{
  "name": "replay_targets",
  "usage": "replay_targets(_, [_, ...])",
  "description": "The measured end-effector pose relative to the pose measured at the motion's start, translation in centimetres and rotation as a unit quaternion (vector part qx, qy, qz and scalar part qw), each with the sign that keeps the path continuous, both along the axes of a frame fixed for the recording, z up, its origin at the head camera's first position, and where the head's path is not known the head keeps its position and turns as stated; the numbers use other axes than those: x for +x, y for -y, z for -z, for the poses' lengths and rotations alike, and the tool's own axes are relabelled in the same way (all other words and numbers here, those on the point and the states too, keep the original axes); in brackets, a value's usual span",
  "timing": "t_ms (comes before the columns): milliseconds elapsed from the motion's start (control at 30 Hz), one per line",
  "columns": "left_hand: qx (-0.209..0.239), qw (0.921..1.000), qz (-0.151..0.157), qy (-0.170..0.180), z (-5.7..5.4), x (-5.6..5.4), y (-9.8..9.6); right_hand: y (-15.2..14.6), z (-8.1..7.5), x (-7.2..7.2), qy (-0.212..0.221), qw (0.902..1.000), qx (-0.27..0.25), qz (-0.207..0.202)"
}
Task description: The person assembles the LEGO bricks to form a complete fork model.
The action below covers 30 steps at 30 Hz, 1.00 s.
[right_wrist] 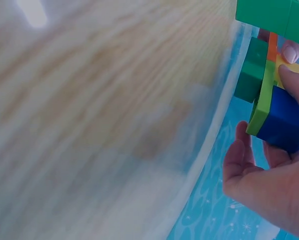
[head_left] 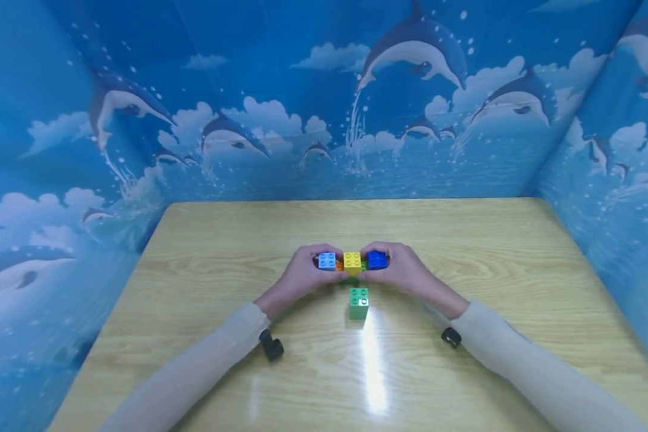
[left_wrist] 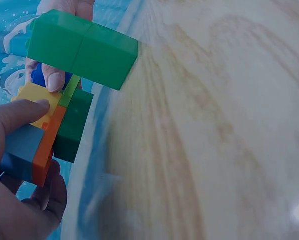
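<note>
Between the two hands is a toy brick assembly. Its top row has a light blue brick (head_left: pixel 327 260), a yellow brick (head_left: pixel 352 263) and a dark blue brick (head_left: pixel 377 259). Under that row run a thin orange brick (left_wrist: pixel 48 142) and a thin lime green brick (right_wrist: pixel 263 100), with a darker green brick (left_wrist: pixel 74 126) below them. The left hand (head_left: pixel 314 265) grips the light blue end, its thumb against the yellow brick. At the dark blue end the right hand (head_left: pixel 396 265) holds on, fingers curled around, thumb also at the yellow brick.
A stack of green bricks (head_left: pixel 359 304) stands upright on the wooden table (head_left: pixel 237 252), just nearer than the hands. Blue cloth walls (head_left: pixel 281 150) printed with dolphins border the table at the back and sides.
</note>
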<state>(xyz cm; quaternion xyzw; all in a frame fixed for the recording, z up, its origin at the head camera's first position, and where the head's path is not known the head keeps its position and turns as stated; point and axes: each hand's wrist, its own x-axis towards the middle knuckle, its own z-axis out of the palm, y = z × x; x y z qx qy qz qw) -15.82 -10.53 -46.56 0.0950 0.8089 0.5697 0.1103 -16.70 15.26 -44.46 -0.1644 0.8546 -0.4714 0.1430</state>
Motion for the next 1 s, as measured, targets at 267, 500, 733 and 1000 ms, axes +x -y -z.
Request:
replay_targets(267, [0.005, 0.9997, 0.009, -0.023, -1.0, 0.3, -0.1, -0.5, -0.5, 0.3, -0.023, 0.9996, -0.014, -0.011])
replay_targets(500, [0.000, 0.9988, 0.020, -0.046, -2.1, 0.8, -0.2, -0.8, -1.2, 0.5, -0.030, 0.9985, -0.035, -0.030])
replay_targets(733, [-0.013, 0.9978, 0.030, -0.058, -2.8, 1.1, -0.4, -1.1, -1.5, 0.8, -0.038, 0.9973, -0.044, -0.044])
replay_targets(1000, [-0.011, 0.9969, 0.029, -0.073, -3.7, 1.5, -0.4, -1.1, -2.0, 1.2, -0.044, 0.9966, -0.058, -0.040])
